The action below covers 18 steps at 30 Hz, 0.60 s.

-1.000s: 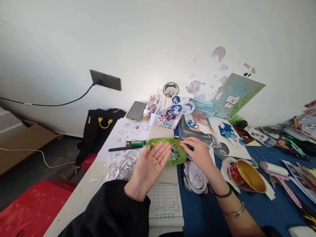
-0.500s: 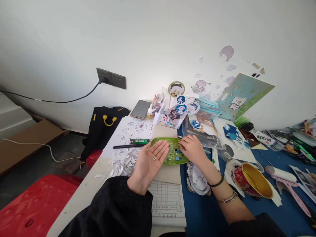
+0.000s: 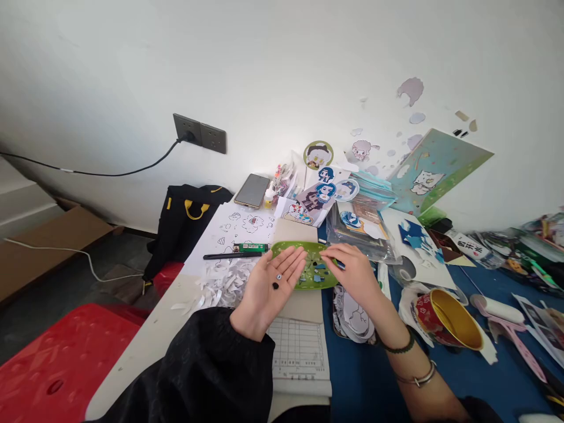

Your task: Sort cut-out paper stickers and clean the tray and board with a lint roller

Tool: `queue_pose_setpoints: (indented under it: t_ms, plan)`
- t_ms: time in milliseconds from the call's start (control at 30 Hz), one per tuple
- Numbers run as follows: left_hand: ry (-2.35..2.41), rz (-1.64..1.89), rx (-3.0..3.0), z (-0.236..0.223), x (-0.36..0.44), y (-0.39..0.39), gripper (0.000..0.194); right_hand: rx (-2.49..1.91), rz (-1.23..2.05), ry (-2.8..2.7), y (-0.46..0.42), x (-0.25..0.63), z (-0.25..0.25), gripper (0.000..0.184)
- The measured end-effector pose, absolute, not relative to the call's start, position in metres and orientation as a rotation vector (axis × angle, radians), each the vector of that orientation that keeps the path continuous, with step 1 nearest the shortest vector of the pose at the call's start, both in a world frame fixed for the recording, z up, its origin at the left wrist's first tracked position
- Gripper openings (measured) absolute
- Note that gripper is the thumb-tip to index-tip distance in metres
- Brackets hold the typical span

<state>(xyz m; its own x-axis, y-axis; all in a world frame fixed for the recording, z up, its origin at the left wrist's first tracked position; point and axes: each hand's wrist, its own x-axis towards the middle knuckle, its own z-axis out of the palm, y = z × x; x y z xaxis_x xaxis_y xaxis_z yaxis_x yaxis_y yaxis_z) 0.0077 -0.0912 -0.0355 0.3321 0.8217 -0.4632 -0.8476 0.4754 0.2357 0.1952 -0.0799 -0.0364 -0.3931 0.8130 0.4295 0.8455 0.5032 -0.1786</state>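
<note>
Right in the palm of our left hand (image 3: pixel 264 294) lie a small round black piece (image 3: pixel 275 286) and, just beyond it toward the fingers, a tiny whitish piece (image 3: pixel 279 277). We hold that hand palm up, its fingers spread out flat, over the near left part of a green oval tray (image 3: pixel 312 285). More small pieces, blue and black, lie in the tray. Our right hand (image 3: pixel 355 275) is above the tray's right end, thumb and forefinger drawn close together; we cannot tell whether they pinch anything. A small dark blue thing (image 3: pixel 339 264) shows beneath that hand.

To the left of the tray we see a heap of curled white paper strips (image 3: pixel 224 285) and a slim black pen (image 3: pixel 227 256). To the right, on the blue part of the counter (image 3: pixel 363 385), are a container of white paper cutouts (image 3: pixel 352 317), a red bowl with a gold interior (image 3: pixel 458 320) and a pink-handled lint roller (image 3: pixel 506 326).
</note>
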Motion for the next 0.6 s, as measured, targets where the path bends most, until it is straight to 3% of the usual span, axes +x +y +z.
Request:
queue_pose_setpoints:
  t_ms: [133,367,600]
  plan:
    - [0.562,1.123,-0.094,-0.036,0.006,-0.090,0.044,-1.426,-0.182,-2.601,-0.069,0.218,-0.052,0.014]
    - [0.581,1.127,-0.088,-0.035,0.007,-0.090,0.044,-1.440,-0.203,-2.613,-0.066,0.210,-0.056,0.018]
    - [0.592,1.121,-0.067,-0.036,0.006,-0.088,0.041,-1.511,-0.027,-2.464,-0.062,0.216,-0.060,0.017]
